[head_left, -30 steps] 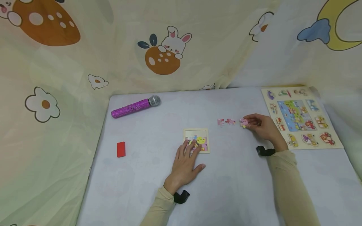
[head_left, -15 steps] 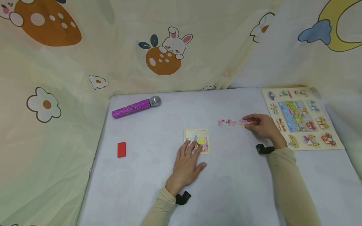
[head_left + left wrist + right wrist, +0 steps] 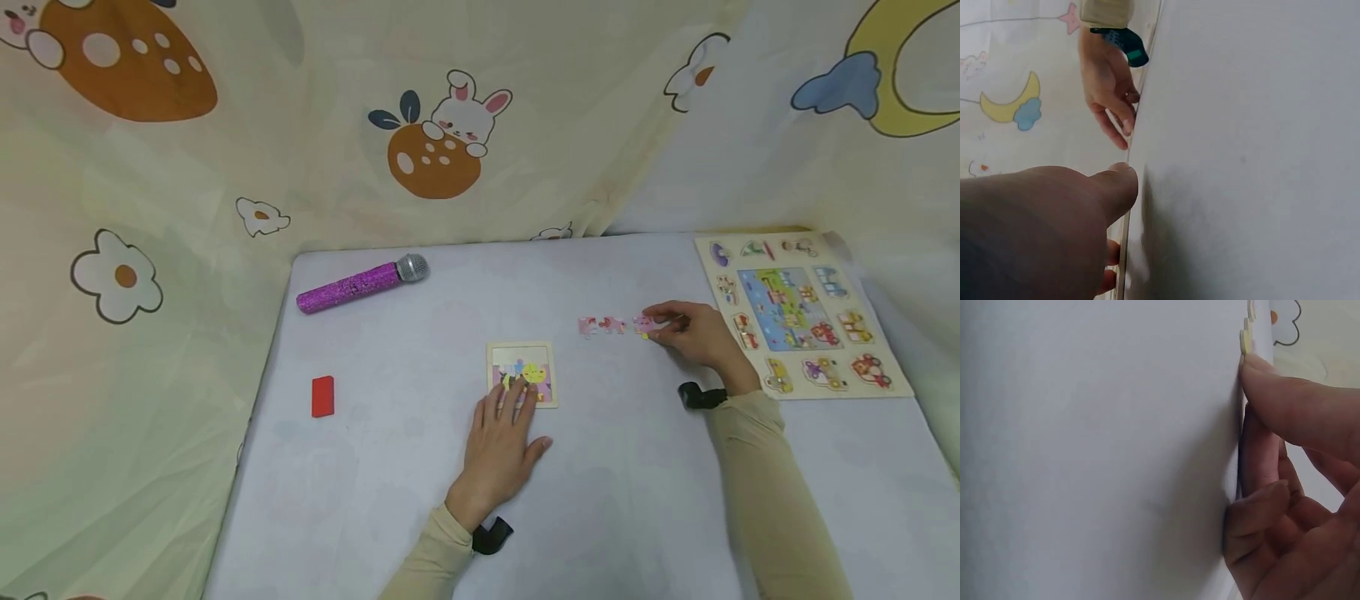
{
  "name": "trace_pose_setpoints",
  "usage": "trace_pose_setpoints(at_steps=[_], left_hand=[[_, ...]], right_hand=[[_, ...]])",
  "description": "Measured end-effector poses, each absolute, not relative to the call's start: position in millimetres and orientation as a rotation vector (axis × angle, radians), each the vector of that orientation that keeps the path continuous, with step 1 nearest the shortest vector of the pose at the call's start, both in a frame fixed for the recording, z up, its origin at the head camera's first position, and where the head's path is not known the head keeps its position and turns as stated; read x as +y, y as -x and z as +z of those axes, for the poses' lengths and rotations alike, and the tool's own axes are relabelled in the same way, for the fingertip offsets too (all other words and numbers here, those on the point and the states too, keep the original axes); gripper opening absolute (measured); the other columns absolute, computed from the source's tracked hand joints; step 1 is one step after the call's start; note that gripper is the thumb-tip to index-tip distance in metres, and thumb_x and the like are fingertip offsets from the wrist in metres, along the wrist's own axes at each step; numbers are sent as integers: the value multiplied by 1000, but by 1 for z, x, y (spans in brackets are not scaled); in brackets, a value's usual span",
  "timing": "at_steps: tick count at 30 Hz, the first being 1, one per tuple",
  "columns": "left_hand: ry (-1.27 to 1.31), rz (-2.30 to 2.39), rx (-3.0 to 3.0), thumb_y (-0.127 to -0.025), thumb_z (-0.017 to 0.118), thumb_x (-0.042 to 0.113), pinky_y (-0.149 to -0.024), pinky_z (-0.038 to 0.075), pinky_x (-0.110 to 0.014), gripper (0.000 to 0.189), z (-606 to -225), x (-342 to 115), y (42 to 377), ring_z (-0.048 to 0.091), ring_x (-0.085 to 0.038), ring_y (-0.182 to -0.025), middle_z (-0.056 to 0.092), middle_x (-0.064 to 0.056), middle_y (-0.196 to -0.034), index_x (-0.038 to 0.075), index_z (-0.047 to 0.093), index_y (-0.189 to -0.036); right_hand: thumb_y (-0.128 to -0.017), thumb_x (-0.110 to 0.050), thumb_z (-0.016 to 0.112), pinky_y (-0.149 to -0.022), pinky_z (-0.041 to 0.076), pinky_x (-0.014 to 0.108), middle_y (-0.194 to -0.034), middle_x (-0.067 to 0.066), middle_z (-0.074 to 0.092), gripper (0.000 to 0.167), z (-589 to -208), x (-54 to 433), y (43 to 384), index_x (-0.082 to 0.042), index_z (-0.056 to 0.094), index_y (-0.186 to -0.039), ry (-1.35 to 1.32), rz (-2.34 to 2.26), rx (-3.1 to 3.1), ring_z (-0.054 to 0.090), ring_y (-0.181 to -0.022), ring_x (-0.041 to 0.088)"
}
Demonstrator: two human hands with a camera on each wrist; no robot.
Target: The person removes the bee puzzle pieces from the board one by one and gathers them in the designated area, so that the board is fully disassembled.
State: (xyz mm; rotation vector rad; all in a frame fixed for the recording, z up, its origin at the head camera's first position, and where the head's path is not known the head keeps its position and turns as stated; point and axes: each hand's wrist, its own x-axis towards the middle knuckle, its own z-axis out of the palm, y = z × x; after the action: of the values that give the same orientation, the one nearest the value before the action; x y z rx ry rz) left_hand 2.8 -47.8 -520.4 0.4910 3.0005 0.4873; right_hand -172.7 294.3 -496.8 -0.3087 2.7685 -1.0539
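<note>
My left hand [image 3: 497, 450] lies with fingers spread and fairly straight, fingertips on the lower part of a small framed jigsaw puzzle [image 3: 555, 375]. Colourful pieces fill the lower part of its frame; a plain strip shows along the top. Farther right, my right hand [image 3: 693, 337] pinches a pink and yellow puzzle piece [image 3: 642, 324] between thumb and finger at the table surface. Two pink puzzle pieces lie in a row left of it, the nearer one [image 3: 612, 325] and the farther one [image 3: 587, 326]. In the right wrist view, the held piece's yellow edge [image 3: 1246, 344] shows beyond the thumb.
A large wooden picture board [image 3: 832, 312] lies at the right, partly behind my right hand. A glittery purple microphone [image 3: 352, 287] rests at the back left, and a red block [image 3: 322, 397] sits nearer at the left. A printed curtain [image 3: 315, 158] hangs behind the table.
My left hand has slid slightly down and right, baring more of the framed puzzle. My right hand has brought its piece slightly nearer the two pink pieces.
</note>
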Motion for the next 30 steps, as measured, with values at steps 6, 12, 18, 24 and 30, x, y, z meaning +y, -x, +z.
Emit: trace_pose_setpoints(at_steps=[6,12,18,24,30], left_hand=[[-491,445,3008,-104,63,52,-122,29,-49,81,-521,-45,-7,30,-33,-155,27,-15,-174,5,37,-164],[-506,415,3030,-103,63,53,-122,29,-49,84,-526,-45,-11,31,-33,-155,26,-15,-174,4,34,-165],[-530,370,3040,-103,63,55,-124,28,-48,87,-526,-48,-12,32,-32,-156,26,-14,-175,5,32,-166],[-549,311,3065,-102,62,58,-124,30,-47,88,-529,-49,-10,35,-31,-155,29,-12,-174,7,32,-167],[-557,274,3092,-103,61,58,-123,31,-44,85,-529,-50,-9,36,-29,-154,32,-10,-173,9,34,-166]], right_hand=[[-95,-15,80,-74,46,12,-113,21,77,36,-492,287,167,-5,74,-129,292,-1142,2775,66,-90,12],[-96,-12,78,-72,49,14,-105,18,76,31,-482,256,163,-3,75,-126,371,-1217,2753,67,-87,15],[-97,-15,78,-73,53,23,-98,11,76,26,-479,200,159,-5,77,-121,541,-1218,2700,70,-85,21],[-93,-12,81,-75,53,29,-92,4,74,24,-488,148,152,-4,78,-116,717,-1175,2591,66,-81,16],[-92,-13,81,-71,49,26,-92,4,73,24,-491,111,146,-2,78,-114,841,-1089,2499,59,-76,11]])
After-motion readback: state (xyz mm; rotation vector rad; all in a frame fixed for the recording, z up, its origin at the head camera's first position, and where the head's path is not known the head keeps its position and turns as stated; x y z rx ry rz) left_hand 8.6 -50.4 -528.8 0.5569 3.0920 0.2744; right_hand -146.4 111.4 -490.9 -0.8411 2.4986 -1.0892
